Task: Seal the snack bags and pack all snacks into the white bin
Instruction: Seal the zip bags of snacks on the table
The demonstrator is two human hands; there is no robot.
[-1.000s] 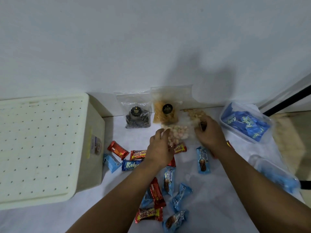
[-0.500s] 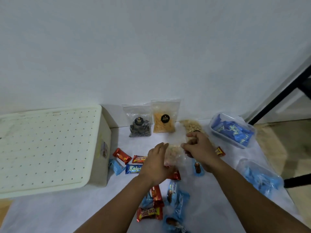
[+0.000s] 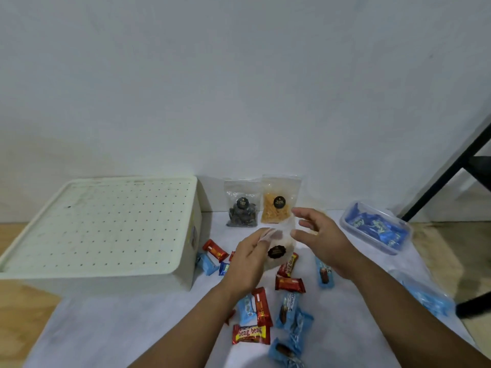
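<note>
My left hand (image 3: 245,262) pinches the top left corner of a clear snack bag (image 3: 277,252) with a round black label and holds it upright above the white cloth. My right hand (image 3: 322,236) hovers at the bag's right edge with its fingers spread; I cannot tell if the thumb touches the plastic. The white bin (image 3: 191,236) stands at the left under a perforated lid (image 3: 106,221). Two more clear bags lean on the wall, one of dark snacks (image 3: 241,212) and one of orange snacks (image 3: 276,208). Several red and blue wrapped bars (image 3: 261,306) lie below my hands.
A clear tub of blue packets (image 3: 377,227) sits at the right, with a second clear tub of blue packets (image 3: 425,297) nearer me. A black metal leg (image 3: 451,168) slants down at the far right. The wall is close behind the bags.
The bag has been lifted upright, its black label now facing me. My right hand let go of its top and opened. The camera tilted up.
</note>
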